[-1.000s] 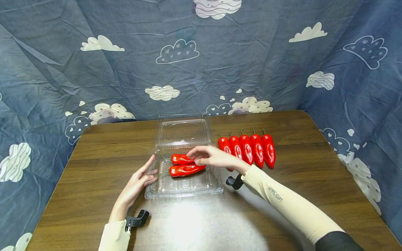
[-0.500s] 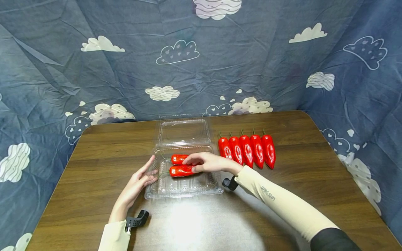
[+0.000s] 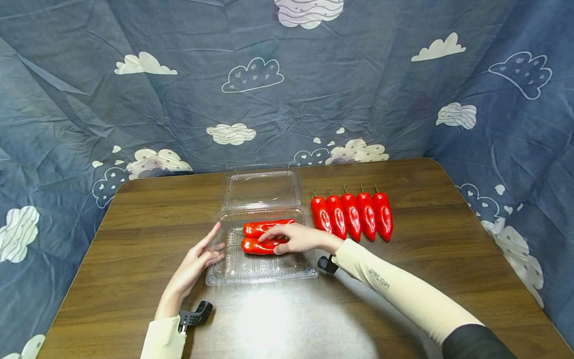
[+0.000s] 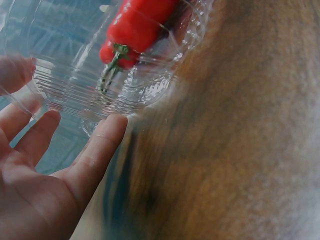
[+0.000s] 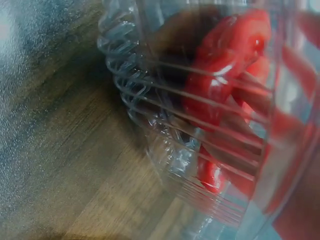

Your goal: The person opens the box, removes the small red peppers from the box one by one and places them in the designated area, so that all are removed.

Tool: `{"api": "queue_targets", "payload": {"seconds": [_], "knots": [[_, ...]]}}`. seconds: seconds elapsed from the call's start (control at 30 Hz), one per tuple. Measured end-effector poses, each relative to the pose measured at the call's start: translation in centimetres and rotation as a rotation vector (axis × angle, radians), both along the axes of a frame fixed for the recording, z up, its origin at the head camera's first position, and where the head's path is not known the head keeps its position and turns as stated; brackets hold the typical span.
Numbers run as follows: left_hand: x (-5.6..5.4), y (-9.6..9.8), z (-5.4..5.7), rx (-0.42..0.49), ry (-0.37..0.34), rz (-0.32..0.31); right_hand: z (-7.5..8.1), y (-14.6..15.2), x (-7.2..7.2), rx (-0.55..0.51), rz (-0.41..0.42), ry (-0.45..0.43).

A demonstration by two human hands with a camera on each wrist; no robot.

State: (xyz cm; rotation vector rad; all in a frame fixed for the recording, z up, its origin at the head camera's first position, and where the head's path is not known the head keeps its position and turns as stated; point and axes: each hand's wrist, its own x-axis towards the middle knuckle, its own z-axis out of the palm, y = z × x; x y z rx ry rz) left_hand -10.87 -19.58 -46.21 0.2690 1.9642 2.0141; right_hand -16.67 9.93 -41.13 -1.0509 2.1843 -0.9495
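A clear plastic clamshell container (image 3: 287,273) lies with its lid folded back, and two long red peppers (image 3: 255,229) lie side by side across its base, stems to the left. Over the nearer red pepper (image 3: 252,246), my right hand (image 3: 299,237) pinches it, thumb on the near side and fingers on the far side. Through the ribbed plastic in the right wrist view, a red pepper (image 5: 210,90) shows beside blurred fingers. My left hand (image 3: 190,267) steadies the container's left wall with outstretched fingers; in the left wrist view the fingertips (image 4: 117,122) are right at that wall.
Several more red peppers (image 3: 353,217) stand in a row to the container's right, stems pointing away. The open lid (image 3: 263,187) reaches toward the back edge of the wooden table (image 3: 148,219). A blue cloth (image 3: 179,109) with clouds hangs behind.
My right hand has shifted left and slightly nearer, from the peppers' right end onto the nearer pepper. More of the far pepper now shows. My left hand has stayed put.
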Motion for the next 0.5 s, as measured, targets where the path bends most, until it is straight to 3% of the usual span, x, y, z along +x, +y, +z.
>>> {"api": "queue_targets", "payload": {"seconds": [0.3, 0.5], "knots": [[0.02, -0.02, -0.08, 0.009, 0.013, -0.004, -0.35, -0.31, 0.25, 0.081, 0.040, 0.062], [-0.04, -0.05, -0.16, 0.010, 0.014, -0.004, -0.43, -0.51, 0.28, 0.077, 0.067, 0.046]]}}
